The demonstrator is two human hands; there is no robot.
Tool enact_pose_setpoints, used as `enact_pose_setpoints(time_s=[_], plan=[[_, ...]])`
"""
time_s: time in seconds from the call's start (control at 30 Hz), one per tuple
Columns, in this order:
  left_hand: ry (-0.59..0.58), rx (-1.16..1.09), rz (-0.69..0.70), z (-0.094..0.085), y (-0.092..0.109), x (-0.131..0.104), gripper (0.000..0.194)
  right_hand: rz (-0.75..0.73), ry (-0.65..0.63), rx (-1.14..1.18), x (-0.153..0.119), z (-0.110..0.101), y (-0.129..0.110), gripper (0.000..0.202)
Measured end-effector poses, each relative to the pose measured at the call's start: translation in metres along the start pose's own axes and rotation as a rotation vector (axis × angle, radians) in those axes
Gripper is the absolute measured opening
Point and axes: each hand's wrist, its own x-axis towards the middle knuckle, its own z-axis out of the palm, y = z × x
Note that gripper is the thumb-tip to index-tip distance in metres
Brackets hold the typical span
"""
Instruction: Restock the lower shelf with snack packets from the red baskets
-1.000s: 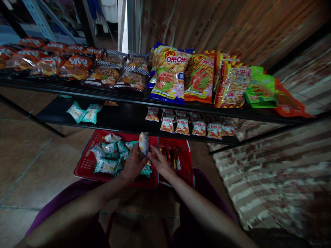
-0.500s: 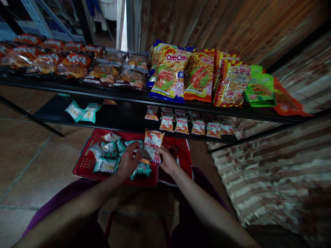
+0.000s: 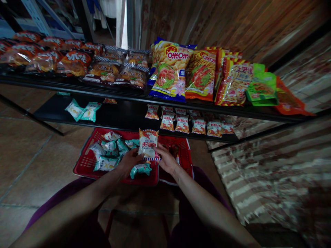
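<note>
An orange and white snack bag (image 3: 148, 142) is held upright between my two hands, above the red basket (image 3: 83, 164). My right hand (image 3: 167, 160) grips its right edge, fingers on the front of the bag. At its lower left corner, my left hand (image 3: 130, 161) closes on the bag. Several teal and white packets (image 3: 107, 164) lie in the basket to the left of my left hand, and another teal packet (image 3: 140, 169) sits just below the hands. The right part of the basket area is partly hidden by my right hand.
The lower black shelf (image 3: 121, 115) bears two teal packets (image 3: 90, 111) at left and a group of small orange snack bags (image 3: 182, 123) at right. Above, the upper shelf edge (image 3: 116, 93) runs across, with large snack bags (image 3: 169, 70) on it. A striped cloth (image 3: 248, 179) hangs at right.
The snack bag has moved slightly left and turned more upright, facing me. My left hand has shifted and closed on its lower left corner.
</note>
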Motion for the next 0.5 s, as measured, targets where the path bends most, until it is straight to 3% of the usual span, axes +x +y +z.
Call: enact_pose_setpoints(time_s=[0.33, 0.5], plan=[[0.112, 0.13, 0.043, -0.003, 0.002, 0.002, 0.037, -0.036, 0.061, -0.051, 0.005, -0.006, 0.007, 0.043], [0.181, 0.313, 0.167, -0.017, 0.015, 0.013, 0.031, 0.004, 0.055, 0.008, 0.008, -0.014, 0.005, 0.034]])
